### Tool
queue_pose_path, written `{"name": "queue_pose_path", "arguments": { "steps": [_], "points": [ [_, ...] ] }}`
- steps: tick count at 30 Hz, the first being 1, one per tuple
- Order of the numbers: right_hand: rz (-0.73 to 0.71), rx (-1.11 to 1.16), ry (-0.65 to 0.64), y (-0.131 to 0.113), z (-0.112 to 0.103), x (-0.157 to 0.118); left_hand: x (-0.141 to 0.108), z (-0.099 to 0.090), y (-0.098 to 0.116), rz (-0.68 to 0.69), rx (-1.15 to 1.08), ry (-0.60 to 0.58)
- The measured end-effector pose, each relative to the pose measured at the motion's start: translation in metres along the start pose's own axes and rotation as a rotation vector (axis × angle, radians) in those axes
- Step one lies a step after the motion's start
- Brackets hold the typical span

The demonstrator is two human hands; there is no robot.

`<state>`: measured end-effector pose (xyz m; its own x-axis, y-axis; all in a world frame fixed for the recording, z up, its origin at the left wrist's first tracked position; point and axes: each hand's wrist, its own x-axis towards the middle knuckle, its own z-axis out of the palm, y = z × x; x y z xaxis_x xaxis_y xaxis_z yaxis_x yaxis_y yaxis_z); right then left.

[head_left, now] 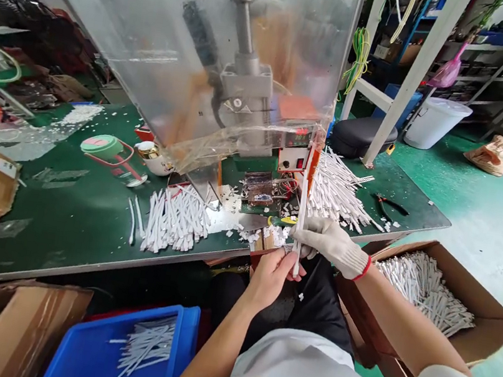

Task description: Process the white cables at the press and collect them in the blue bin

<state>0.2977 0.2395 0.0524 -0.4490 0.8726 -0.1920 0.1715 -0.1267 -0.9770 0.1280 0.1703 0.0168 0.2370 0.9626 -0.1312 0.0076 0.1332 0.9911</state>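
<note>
Upright in front of my lap is a long, thin white strip [302, 212], its exact kind unclear. The bare fingers of my left hand [268, 276] are closed around its lower end. Higher up, my right hand [326, 244], in a white knitted glove with a red cuff edge, pinches the same strip. Just beyond the hands stands a press machine with a small heated-looking metal block [258, 188] and a control box [294, 159]. White scraps [276, 235] and a yellow-handled tool [282, 221] lie at the bench edge.
White strips are heaped at right [338, 192] and left [177, 218] on the green bench [97, 241]. A clear shield [160, 42] hangs over the press. Pliers [390, 206] lie at right. A carton [494, 319] and blue bin [184, 336] hold more strips. A lidded cup [114, 155] stands left.
</note>
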Motion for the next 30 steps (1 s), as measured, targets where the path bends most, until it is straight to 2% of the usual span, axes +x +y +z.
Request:
{"name": "queue_pose_path", "arguments": {
  "steps": [4, 9, 14, 18, 21, 26, 30],
  "points": [
    [-0.018, 0.045, 0.028, 0.000, 0.009, 0.003, -0.012, -0.004, -0.007, -0.050, -0.082, -0.020],
    [-0.032, -0.032, 0.031, -0.004, 0.015, 0.006, -0.030, -0.008, -0.014, -0.126, -0.147, 0.005],
    [-0.063, -0.141, 0.062, 0.002, 0.025, 0.005, -0.035, -0.007, -0.019, -0.179, -0.206, 0.045],
    [-0.045, -0.135, 0.046, 0.009, 0.032, 0.006, -0.036, -0.005, -0.025, -0.217, -0.238, 0.116],
    [0.027, -0.022, 0.034, 0.015, 0.037, 0.015, -0.036, -0.004, -0.030, -0.237, -0.266, 0.143],
    [0.143, 0.284, -0.094, 0.030, 0.045, 0.050, -0.031, -0.011, -0.032, -0.217, -0.307, 0.206],
    [0.189, 0.458, -0.085, 0.042, 0.052, 0.073, -0.024, -0.016, -0.029, -0.209, -0.301, 0.255]
  ]
}}
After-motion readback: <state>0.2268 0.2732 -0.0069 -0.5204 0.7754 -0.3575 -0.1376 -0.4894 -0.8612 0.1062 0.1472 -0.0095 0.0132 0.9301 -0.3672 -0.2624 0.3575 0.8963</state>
